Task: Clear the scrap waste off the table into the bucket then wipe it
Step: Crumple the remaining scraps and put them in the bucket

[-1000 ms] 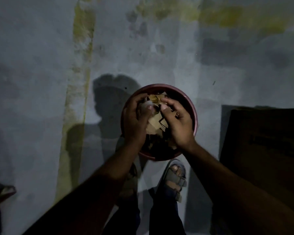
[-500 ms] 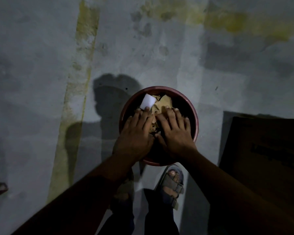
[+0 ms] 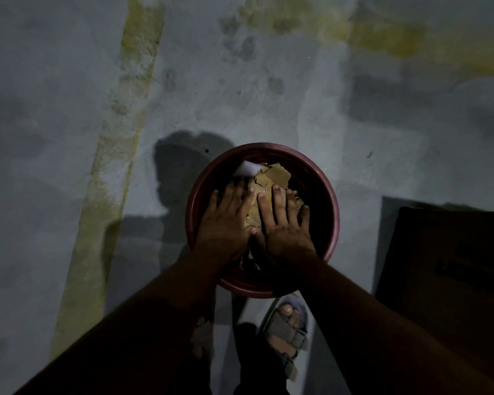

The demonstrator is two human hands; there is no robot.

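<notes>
left hand flat, palm down, grip open | right hand same | both on scraps in bucket

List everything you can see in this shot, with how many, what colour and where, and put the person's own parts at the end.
bucket: one, dark red, round, on the floor at centre.
scrap pieces: a pile, tan-brown, inside the bucket, partly under the hands.
white piece: one, white, on the scrap at the far left of the bucket.
floor: grey with yellow-green streaks, all around the bucket.
dark object: one, near black, at right edge; too dim to identify.
sandal: one clearly seen, grey, below the bucket.
left hand: flat, fingers spread, on the scrap.
right hand: flat, fingers spread, on the scrap beside the left.
</notes>
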